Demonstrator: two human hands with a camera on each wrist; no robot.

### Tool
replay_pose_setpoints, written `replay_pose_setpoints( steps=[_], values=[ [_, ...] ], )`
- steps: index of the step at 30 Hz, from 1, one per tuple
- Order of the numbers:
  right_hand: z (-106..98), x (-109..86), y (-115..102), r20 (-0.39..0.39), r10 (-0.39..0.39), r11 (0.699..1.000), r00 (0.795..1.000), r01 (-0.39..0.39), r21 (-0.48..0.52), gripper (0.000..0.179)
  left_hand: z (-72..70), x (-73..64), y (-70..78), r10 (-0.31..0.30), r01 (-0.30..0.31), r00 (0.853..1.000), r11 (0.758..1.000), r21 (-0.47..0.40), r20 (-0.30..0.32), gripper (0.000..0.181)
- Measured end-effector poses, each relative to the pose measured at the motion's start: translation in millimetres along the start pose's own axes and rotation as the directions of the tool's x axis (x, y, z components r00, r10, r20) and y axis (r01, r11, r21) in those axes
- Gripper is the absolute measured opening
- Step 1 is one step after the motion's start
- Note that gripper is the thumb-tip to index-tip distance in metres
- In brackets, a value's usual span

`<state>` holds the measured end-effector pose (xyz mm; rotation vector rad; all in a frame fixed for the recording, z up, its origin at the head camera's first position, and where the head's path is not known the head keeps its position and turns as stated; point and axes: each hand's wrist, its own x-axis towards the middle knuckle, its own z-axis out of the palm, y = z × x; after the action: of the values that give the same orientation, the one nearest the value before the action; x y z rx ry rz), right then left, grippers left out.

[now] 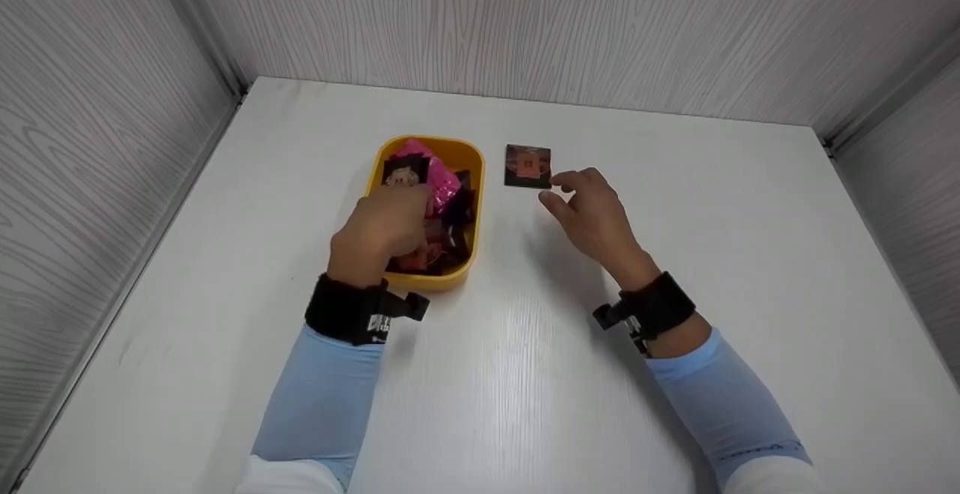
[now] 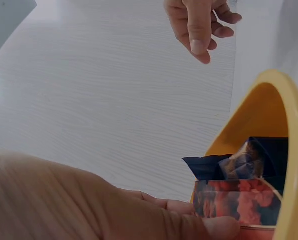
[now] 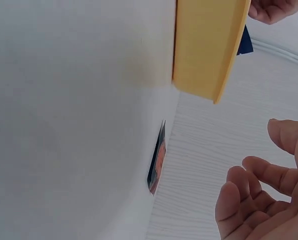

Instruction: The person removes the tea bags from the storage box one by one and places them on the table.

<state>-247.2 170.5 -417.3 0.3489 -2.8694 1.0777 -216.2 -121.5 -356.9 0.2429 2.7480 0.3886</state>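
Note:
A yellow plastic bin (image 1: 478, 201) holds several dark printed packets and a shiny pink packet (image 1: 444, 182). My left hand (image 1: 386, 224) reaches down into it. In the left wrist view, the thumb lies over a dark square card with a red print (image 2: 239, 202), and the fingers pass behind its edge in a pinch. A similar square card (image 1: 528, 166) lies flat on the table, right of the bin. Just beside its lower right corner hovers my right hand (image 1: 592, 212), fingers loosely bent and apart, holding nothing. The head view hides the left fingertips.
The white tabletop (image 1: 517, 374) runs on both sides of the bin. Wood-patterned panels (image 1: 525, 28) stand at the back, left and right. In the left wrist view, a dark blue packet (image 2: 269, 155) leans behind the pinched card, inside the bin.

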Motion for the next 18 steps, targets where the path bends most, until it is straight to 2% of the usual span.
replay_pose_setpoints(
  steps=[4,6,9,11,14,18],
  values=[
    [-3.5,-11.8,4.6,-0.04,0.0,0.999,0.999,0.002,0.048,0.04,-2.7,-1.0,-1.7,-0.015,0.015,1.0,1.0,-0.02,0.0,0.018],
    [-4.1,-15.6,5.9,-0.055,-0.014,0.998,0.998,0.017,0.057,0.039,-4.5,-2.8,-2.2,-0.014,0.013,1.0,0.999,-0.042,-0.02,0.015],
    [-3.3,-20.0,6.3,-0.074,-0.049,0.996,0.996,0.054,0.067,0.037,-6.8,-4.8,0.5,0.004,-0.015,0.993,0.996,-0.089,-0.119,0.018],
    [-1.5,-22.7,4.9,-0.081,-0.072,0.994,0.994,0.079,0.079,0.035,-8.2,-5.9,5.7,0.016,-0.043,0.98,0.991,-0.128,-0.2,0.023],
    [2.2,-27.5,-1.2,-0.095,-0.131,0.985,0.987,0.14,0.105,0.031,-9.1,-6.1,17.2,0.041,-0.105,0.95,0.975,-0.194,-0.308,0.028],
    [7.8,-33.7,-13.0,-0.096,-0.231,0.956,0.968,0.245,0.161,0.035,-8.0,-7.1,34.4,0.099,-0.197,0.926,0.95,-0.242,-0.366,0.032]
  ],
)
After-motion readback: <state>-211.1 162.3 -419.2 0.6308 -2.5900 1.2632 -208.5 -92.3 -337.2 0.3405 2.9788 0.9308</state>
